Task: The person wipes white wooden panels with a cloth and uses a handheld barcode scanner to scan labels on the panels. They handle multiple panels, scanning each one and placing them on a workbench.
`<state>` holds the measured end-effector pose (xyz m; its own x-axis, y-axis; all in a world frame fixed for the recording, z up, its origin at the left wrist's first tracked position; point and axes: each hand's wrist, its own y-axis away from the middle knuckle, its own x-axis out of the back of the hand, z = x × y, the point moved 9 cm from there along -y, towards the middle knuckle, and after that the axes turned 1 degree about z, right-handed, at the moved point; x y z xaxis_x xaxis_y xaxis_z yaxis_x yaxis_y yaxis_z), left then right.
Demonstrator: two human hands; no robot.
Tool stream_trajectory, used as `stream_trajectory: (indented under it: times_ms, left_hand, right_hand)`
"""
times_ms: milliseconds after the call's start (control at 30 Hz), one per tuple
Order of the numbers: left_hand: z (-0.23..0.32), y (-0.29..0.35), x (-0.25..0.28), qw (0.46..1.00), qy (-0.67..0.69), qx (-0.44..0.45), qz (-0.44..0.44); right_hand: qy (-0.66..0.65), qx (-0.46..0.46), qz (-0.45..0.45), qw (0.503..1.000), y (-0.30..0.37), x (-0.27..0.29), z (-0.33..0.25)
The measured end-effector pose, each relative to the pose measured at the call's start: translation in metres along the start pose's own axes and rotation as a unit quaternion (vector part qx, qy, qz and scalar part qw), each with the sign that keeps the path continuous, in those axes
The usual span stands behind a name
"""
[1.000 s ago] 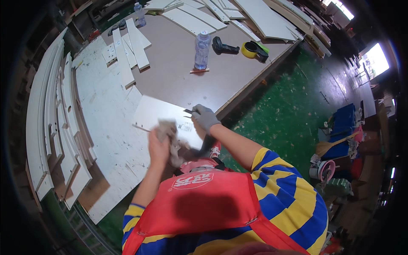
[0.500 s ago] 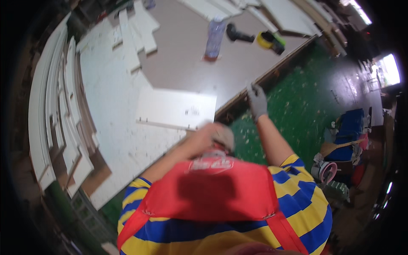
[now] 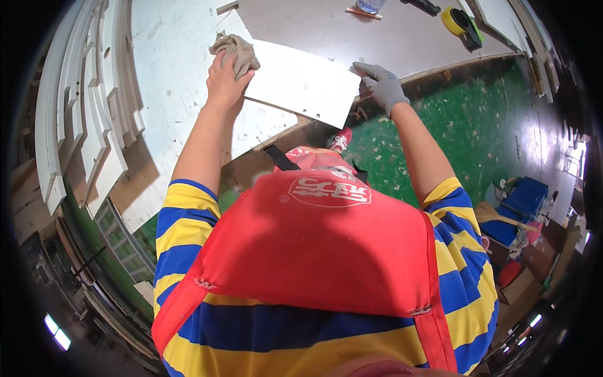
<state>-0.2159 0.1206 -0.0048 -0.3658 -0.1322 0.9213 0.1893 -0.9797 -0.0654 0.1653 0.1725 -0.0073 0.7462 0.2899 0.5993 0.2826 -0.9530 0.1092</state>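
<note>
My left hand (image 3: 225,80) is bare and holds a crumpled grey-brown rag (image 3: 236,54) at the left end of a white board (image 3: 304,80). This flat rectangular panel has small holes along its near edge, and its near right corner juts past the worktable's edge. My right hand (image 3: 384,88), in a grey glove, grips the board's right end, its fingers at the far right corner. The undersides of the right fingers are hidden.
Long white panels (image 3: 107,119) are stacked at the left of the white work surface (image 3: 173,94). Beyond the board lie a yellow tape roll (image 3: 453,22), a black-handled tool (image 3: 422,6) and a clear bottle (image 3: 369,5). A blue bin (image 3: 524,198) and a broom stand on the green floor at right.
My left hand has moved forward with the rag, from near my apron to the board's left end. The board sits turned clockwise, and my right hand has moved from the table edge to it.
</note>
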Motion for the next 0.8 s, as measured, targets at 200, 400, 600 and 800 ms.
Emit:
stream_trajectory:
  times_ms: [200,400,600,800]
  left_hand:
    - [0.000,0.003,-0.002,0.999,-0.023,0.025,-0.021]
    - [0.030,0.022,0.014,0.995,-0.031,0.068,-0.063]
    - [0.076,0.055,0.017,0.987,-0.003,0.017,-0.160]
    - [0.089,0.043,-0.003,0.991,-0.004,0.026,-0.133]
  right_hand:
    - [0.245,0.200,-0.132,0.940,0.107,-0.054,-0.065]
    - [-0.038,-0.004,0.076,0.996,0.122,-0.029,-0.021]
    - [0.040,-0.106,0.177,0.978,0.033,0.065,0.069]
    - [0.148,-0.116,0.199,0.962,-0.009,0.090,0.071]
